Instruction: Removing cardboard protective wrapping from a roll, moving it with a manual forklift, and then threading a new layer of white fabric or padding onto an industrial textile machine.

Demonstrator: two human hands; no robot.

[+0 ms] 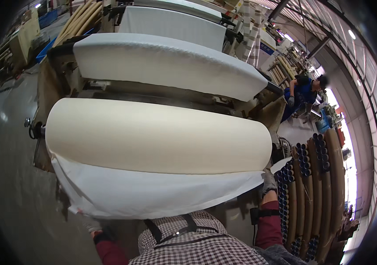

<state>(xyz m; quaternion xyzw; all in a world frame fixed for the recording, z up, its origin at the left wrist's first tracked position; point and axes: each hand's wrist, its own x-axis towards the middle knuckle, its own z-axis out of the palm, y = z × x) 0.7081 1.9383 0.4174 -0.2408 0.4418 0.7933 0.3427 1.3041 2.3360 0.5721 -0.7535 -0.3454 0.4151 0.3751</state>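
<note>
A large cream-coloured roll (157,137) lies crosswise on a machine in front of me. From its lower side a loose white sheet (153,194) hangs toward my body, its near edge sagging. My left hand (91,224), in a grey glove, is closed on the sheet's lower left corner; its fingertips look blurred. At the right end of the roll my right hand (269,183), gloved too, grips the sheet's right edge, with some fingers hidden. A narrow white flap (282,165) sticks out past that hand.
Behind the roll, white material (166,62) drapes over a machine roller. Stacked brown tubes (316,190) stand close on my right. A person (302,95) in blue is farther off at the right. Long tubes (80,20) lean at the far left, and grey floor (11,132) stretches below.
</note>
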